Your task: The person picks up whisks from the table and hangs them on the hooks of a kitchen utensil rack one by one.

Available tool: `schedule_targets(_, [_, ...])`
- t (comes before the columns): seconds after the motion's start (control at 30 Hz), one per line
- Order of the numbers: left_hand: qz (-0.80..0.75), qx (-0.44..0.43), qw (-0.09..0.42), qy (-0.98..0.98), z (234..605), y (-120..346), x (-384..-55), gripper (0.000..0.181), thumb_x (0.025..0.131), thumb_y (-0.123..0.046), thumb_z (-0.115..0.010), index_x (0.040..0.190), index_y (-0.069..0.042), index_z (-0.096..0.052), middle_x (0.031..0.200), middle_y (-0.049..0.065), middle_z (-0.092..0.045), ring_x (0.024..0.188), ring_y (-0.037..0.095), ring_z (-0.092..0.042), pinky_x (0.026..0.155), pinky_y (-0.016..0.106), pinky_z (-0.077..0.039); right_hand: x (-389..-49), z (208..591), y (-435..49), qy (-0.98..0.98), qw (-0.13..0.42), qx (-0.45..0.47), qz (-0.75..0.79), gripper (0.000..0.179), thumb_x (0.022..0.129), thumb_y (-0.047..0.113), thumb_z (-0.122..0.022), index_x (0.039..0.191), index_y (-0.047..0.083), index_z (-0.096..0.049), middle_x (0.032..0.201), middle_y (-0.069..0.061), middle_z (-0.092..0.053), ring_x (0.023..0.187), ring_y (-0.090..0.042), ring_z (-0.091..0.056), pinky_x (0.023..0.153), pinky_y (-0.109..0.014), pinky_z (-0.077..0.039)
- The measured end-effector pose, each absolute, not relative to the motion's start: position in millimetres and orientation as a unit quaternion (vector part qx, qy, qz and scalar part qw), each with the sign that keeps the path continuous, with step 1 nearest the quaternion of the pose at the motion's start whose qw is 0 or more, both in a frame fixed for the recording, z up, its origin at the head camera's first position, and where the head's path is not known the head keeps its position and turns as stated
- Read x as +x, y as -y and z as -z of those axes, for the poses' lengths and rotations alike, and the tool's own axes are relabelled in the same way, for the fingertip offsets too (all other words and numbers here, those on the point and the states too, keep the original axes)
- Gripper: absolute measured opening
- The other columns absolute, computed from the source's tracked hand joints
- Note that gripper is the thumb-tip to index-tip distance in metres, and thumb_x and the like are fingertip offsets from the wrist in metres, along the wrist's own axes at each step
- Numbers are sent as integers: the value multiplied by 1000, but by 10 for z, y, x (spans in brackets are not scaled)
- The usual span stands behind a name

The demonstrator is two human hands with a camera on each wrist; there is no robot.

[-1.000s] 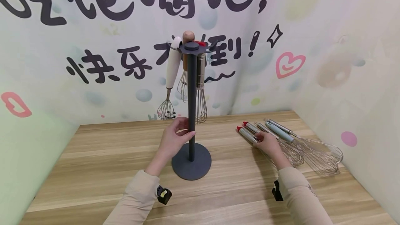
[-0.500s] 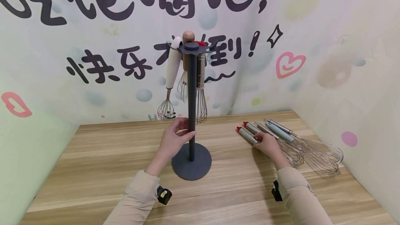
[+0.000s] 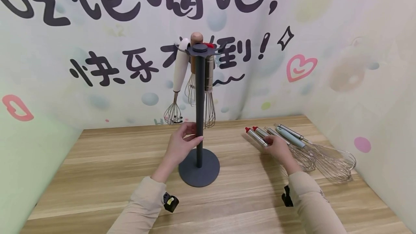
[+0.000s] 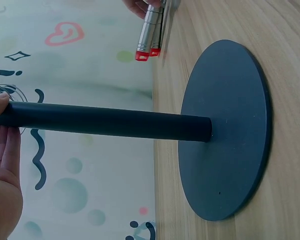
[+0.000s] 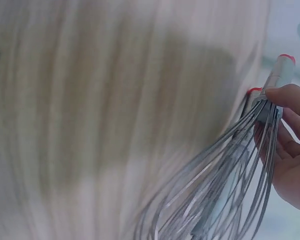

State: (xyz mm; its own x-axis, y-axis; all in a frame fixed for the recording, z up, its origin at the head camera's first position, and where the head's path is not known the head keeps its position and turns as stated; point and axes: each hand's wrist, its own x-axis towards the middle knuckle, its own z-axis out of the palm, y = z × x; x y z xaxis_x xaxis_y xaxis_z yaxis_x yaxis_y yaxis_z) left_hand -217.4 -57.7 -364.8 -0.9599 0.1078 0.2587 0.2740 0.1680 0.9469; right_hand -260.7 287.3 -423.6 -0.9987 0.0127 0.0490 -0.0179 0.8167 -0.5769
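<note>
A dark grey stand with a slim pole [image 3: 199, 107] and round base [image 3: 208, 174] stands upright on the table. My left hand [image 3: 181, 143] holds the pole low down, thumb on the near side and fingers behind. At the right, my right hand [image 3: 280, 152] pinches a metal whisk with a red handle end [image 3: 255, 136], near where its wires begin. The right wrist view shows the thumb against the base of this whisk's wires [image 5: 210, 170]. Its handle lies beside a second red-ended whisk [image 3: 260, 131] on the table.
From the stand's top hooks hang a white-handled whisk [image 3: 180, 69], a wooden-handled whisk [image 3: 196, 38] and a metal whisk [image 3: 209, 77]. Right of my right hand lie a light blue-handled whisk [image 3: 290, 136] and other metal whisks. A printed cloth wall [image 3: 136, 96] rises behind the table.
The whisk in my right hand has risen slightly, its red end shifting up a little and a shadow showing under it. My left hand keeps its hold on the pole.
</note>
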Motion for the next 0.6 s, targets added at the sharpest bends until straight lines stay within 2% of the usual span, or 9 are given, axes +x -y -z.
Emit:
schedule_targets(0.27, [631,-121,64,764,3650,578,-2181,38,82,-4,-72,118,-6,-58,112,17,-64,106,28,-63,96,37,-54,-2624,4064,-2803,947,31,6,-319,41,82,4,-64,121,-7,-59,110,-28,-65,101,-39,-63,79,-42,-55])
schedule_targets(0.4, [626,-119,62,768,3655,578,-2186,38,83,-5,-72,118,-7,-59,112,16,-65,106,27,-63,97,37,-54,-2627,3943,-2748,941,33,13,-337,42,85,5,-64,124,-7,-56,115,-29,-63,106,-41,-62,82,-42,-56])
schedule_targets(0.6, [626,-118,64,768,3660,580,-2189,37,83,-6,-72,117,-6,-59,112,16,-65,106,27,-63,97,37,-54,-2616,3737,-2626,923,39,15,-383,41,88,9,-64,127,-4,-56,120,-26,-63,110,-38,-61,81,-35,-56])
